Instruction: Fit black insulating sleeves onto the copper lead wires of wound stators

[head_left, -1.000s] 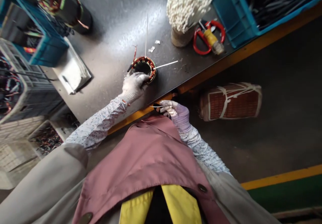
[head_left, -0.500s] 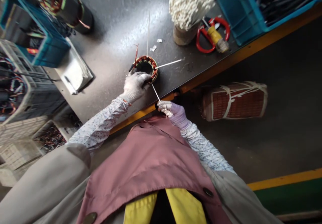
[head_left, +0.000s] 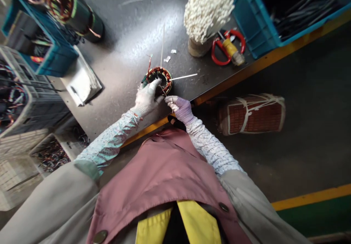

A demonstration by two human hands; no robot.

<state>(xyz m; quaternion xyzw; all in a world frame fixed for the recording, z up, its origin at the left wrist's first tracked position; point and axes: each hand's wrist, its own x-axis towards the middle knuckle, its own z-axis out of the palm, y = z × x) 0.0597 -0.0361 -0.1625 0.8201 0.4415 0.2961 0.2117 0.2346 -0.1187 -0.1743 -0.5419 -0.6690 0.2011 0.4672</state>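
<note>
Head view: left hand (head_left: 145, 97) clasping wound ring (head_left: 169, 85), fingers bending over it; right hand (head_left: 179, 108) pinching thin strip (head_left: 163, 91) at near side.

No legible text, no readable labels or brands, no numbers or signs made out.

The left hand (head_left: 147, 99) was covered by a white knitted glove (head_left: 143, 104), the right hand (head_left: 181, 108) by a purple-and-white knitted glove (head_left: 185, 113). Speckled pale fabric sleeves (head_left: 212, 143) were worn below grey cloth sleeves (head_left: 63, 192); a dusty-pink cloth apron (head_left: 156, 171) (dark round buttons (head_left: 223, 207) included) was worn with yellow cloth strips (head_left: 199, 220).
</note>
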